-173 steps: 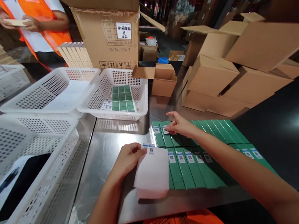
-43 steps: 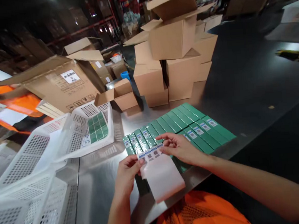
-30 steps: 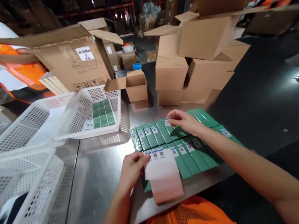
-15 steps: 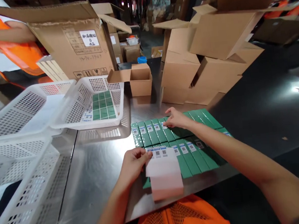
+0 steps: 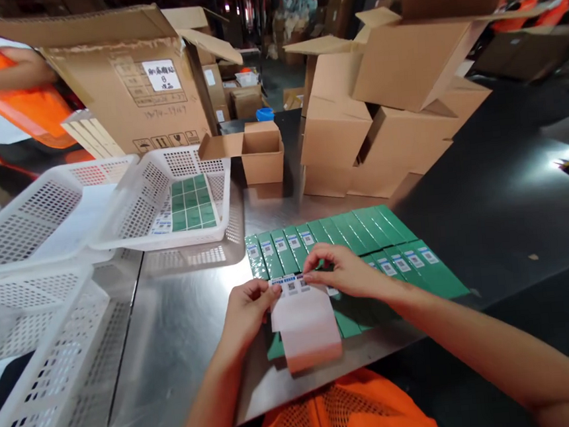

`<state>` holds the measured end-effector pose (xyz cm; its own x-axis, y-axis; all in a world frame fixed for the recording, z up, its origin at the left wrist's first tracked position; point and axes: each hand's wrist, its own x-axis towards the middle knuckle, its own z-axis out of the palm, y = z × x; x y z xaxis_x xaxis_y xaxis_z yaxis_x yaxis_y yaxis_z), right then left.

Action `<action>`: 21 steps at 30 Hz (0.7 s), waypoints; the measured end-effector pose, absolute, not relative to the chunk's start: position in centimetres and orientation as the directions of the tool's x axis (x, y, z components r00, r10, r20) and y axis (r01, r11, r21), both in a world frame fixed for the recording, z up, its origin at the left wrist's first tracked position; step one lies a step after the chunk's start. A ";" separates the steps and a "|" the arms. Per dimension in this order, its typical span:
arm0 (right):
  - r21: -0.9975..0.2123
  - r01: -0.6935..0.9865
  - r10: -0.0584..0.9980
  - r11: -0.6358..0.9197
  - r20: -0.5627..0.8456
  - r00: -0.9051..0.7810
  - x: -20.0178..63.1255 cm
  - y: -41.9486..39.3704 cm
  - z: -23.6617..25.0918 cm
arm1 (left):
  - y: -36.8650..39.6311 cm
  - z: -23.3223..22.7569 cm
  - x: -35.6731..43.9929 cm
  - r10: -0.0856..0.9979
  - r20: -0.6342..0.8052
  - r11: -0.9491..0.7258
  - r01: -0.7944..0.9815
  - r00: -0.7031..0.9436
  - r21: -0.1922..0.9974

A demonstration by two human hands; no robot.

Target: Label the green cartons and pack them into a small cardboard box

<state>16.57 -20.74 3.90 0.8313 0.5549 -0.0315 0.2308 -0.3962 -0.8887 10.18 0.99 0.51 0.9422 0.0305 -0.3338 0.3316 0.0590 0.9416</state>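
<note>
My left hand (image 5: 247, 311) pinches the upper left corner of a white label sheet (image 5: 304, 313), which has a few QR stickers along its top edge. The sheet bends down toward the table's front edge. At its upper right, the thumb and forefinger of my right hand (image 5: 345, 272) are closed on a QR sticker (image 5: 304, 282). Beneath both hands lie two rows of slim green boxes. In the back row (image 5: 360, 229), several boxes at the left bear QR stickers. Stickers also show on the front row (image 5: 442, 278), partly covered by my right hand and the sheet.
White perforated baskets (image 5: 167, 239) stand at the left, one holding green sheets (image 5: 192, 203). A small open carton (image 5: 263, 167) sits behind the boxes. Stacked cartons (image 5: 401, 64) rise at the back right, a large carton (image 5: 128, 81) at the back left. Beside it is a person in orange (image 5: 36, 109).
My right hand has moved from a back-row box down to the label sheet and pinches a sticker there. The fifth back-row box now shows its sticker uncovered. My left hand keeps the sheet.
</note>
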 end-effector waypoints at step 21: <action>-0.768 -0.237 0.078 -0.595 -0.348 0.934 26.5 -23.5 1.6 | 0.8 0.4 10.4 0.018 -0.359 0.046 0.357 0.933 0.933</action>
<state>26.51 -23.53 1.61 0.9343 0.0776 -0.3479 -0.2366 -0.5949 -0.7682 10.43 0.84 0.38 0.9334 0.0179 -0.3585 0.3574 0.0460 0.9328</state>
